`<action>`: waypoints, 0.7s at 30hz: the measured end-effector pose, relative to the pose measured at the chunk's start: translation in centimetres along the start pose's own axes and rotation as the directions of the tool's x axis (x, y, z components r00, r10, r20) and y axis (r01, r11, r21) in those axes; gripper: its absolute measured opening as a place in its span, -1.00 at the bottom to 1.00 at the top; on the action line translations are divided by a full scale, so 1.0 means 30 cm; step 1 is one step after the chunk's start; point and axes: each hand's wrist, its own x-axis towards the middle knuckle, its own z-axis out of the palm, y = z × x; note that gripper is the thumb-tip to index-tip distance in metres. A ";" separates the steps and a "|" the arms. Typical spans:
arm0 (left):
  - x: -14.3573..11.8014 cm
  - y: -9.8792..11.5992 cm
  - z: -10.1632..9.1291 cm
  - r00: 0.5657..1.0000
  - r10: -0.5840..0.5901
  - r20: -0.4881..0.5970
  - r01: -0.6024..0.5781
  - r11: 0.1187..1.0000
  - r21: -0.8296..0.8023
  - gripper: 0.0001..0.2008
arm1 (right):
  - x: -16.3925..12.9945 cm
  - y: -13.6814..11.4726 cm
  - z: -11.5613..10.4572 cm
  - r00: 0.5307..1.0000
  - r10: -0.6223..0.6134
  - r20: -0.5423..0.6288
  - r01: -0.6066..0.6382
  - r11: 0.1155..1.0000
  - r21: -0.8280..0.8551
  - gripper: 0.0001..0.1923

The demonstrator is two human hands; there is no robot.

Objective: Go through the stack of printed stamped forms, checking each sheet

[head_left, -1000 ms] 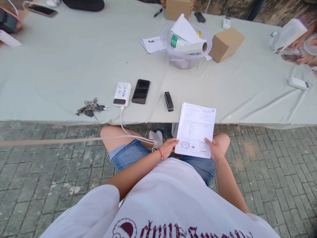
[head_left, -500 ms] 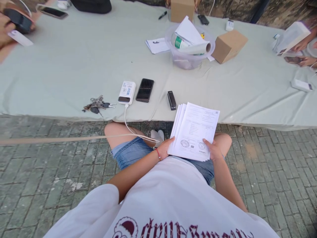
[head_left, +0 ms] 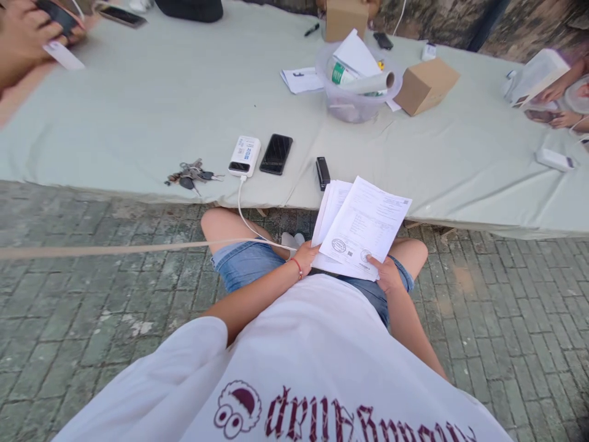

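Printed paper sheets (head_left: 327, 212) lie fanned above my lap at the table's near edge. My left hand (head_left: 307, 255) grips their lower left side, its fingers hidden beneath. The top sheet (head_left: 368, 224), bearing two round stamps, is turned askew over the others. My right hand (head_left: 385, 270) pinches this sheet's lower right corner, thumb on top. Just beyond the papers a black stapler (head_left: 323, 174) rests on the table.
On the pale tablecloth (head_left: 184, 110) are keys (head_left: 193, 175), a white power bank (head_left: 244, 156) with a cable, and a black phone (head_left: 276, 154). Farther back stand a clear tub (head_left: 350, 110) and a cardboard box (head_left: 427, 86). Other people's hands (head_left: 27, 37) show at the far edges.
My right hand has moved slightly left and turned the top sheet clockwise, so it sits askew over the rest. The fan of sheets on the left shows more. The view has shifted a little.
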 end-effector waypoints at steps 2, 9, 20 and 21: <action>0.002 0.005 -0.005 1.000 -0.016 0.004 0.016 1.000 -0.015 -0.50 | -0.015 0.024 -0.004 0.999 -0.022 -0.043 0.022 1.000 -0.007 -0.48; 0.003 0.007 -0.009 0.990 -0.110 0.088 0.110 0.994 -0.002 -0.60 | -0.032 0.047 -0.017 0.992 -0.076 -0.098 0.076 0.997 -0.004 -0.52; 0.022 -0.022 -0.028 0.994 -0.068 0.090 0.067 0.998 0.016 -0.64 | -0.073 -0.064 -0.138 0.998 0.001 0.061 0.010 0.984 -0.180 -0.44; 0.024 -0.020 -0.031 0.993 -0.066 0.101 0.066 0.998 0.001 -0.64 | -0.072 -0.058 -0.133 0.998 0.007 0.065 0.004 0.986 -0.169 -0.43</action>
